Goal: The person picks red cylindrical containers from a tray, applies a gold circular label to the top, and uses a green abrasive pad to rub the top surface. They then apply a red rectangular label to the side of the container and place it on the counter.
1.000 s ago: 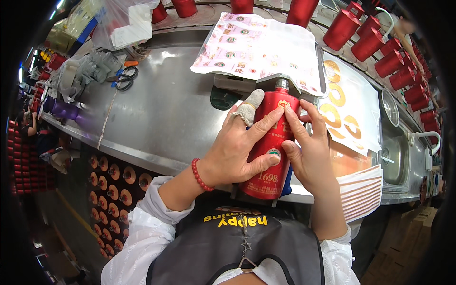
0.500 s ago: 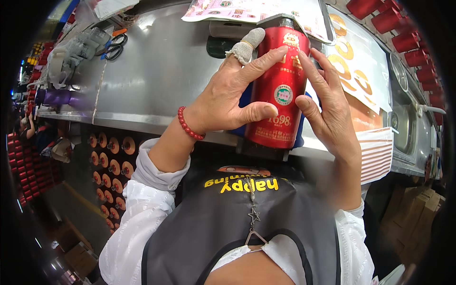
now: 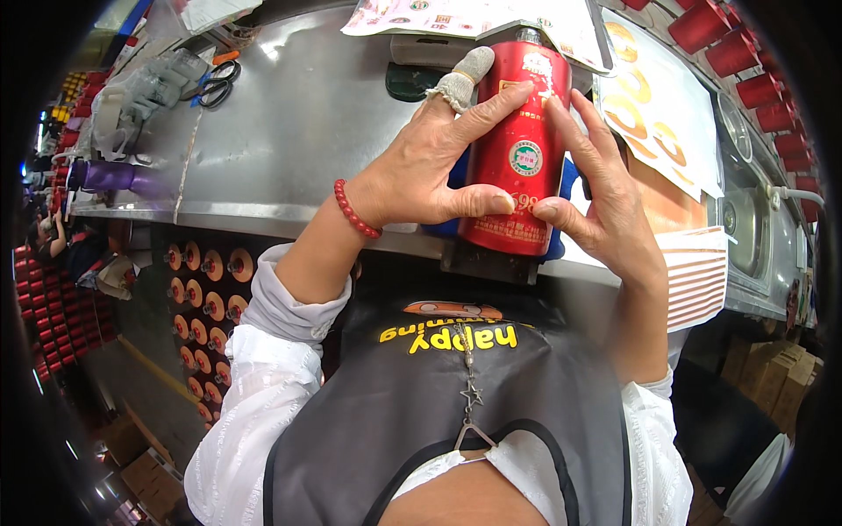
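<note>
A red glass bottle with gold print and a round green-and-white emblem lies on its back, neck pointing away from me, on a blue support. My left hand spreads over its left side, with the thumb on the lower part and the index finger on the upper part. A knitted finger cot covers one fingertip of that hand. My right hand is at the bottle's right side, fingers stretched out, its thumb tip against the lower print. Both hands touch the bottle without wrapping round it.
Printed sheets lie beyond the bottle, and a sheet of gold decals to its right. Scissors and clear plastic wrap are at the far left of the metal table. A sink stands at right.
The bottle has shifted slightly away from me. My right thumb has moved down and left onto the lower print. The left hand keeps nearly the same pose.
</note>
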A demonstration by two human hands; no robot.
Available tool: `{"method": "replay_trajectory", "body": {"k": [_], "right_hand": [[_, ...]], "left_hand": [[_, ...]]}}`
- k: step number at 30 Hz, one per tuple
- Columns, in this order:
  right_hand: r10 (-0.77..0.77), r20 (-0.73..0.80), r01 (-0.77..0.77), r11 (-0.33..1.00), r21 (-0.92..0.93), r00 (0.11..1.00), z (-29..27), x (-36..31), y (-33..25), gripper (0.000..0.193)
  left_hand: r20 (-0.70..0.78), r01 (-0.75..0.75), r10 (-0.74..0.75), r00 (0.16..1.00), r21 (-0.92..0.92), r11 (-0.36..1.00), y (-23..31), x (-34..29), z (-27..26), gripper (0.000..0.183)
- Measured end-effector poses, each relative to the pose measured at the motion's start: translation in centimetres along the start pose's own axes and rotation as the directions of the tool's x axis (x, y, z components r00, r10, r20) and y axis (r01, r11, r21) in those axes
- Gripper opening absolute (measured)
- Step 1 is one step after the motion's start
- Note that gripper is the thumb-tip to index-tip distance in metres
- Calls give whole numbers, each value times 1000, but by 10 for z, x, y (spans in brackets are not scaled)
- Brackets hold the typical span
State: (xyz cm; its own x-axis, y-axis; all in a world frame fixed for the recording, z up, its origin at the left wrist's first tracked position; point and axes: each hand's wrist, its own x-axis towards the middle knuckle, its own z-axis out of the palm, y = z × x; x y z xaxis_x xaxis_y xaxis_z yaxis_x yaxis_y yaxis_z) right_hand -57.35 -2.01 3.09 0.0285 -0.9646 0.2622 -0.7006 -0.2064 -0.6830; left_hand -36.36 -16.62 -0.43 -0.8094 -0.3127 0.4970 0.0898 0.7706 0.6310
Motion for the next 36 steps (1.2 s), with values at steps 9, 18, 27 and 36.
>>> {"method": "replay_trajectory", "body": {"k": [9,18,27,36], "right_hand": [[-13,-124,3,997,-79,992,-24,11,-17,73],[-30,14,32,950,-310,999,-53,120,-8,19],[-419,261,459,880,-119,870,-24,53,-54,16],[-513,102,492,719,-491,852,-18,59,-29,5]], "left_hand": [[21,18,-19,1000,62,998,6,5,-5,100],[31,108,-107,994,-19,994,11,3,-2,125],[-279,491,-417,865,305,816,-61,-33,-22,54],[14,173,-264,965,719,673,-105,-14,-42,40]]}}
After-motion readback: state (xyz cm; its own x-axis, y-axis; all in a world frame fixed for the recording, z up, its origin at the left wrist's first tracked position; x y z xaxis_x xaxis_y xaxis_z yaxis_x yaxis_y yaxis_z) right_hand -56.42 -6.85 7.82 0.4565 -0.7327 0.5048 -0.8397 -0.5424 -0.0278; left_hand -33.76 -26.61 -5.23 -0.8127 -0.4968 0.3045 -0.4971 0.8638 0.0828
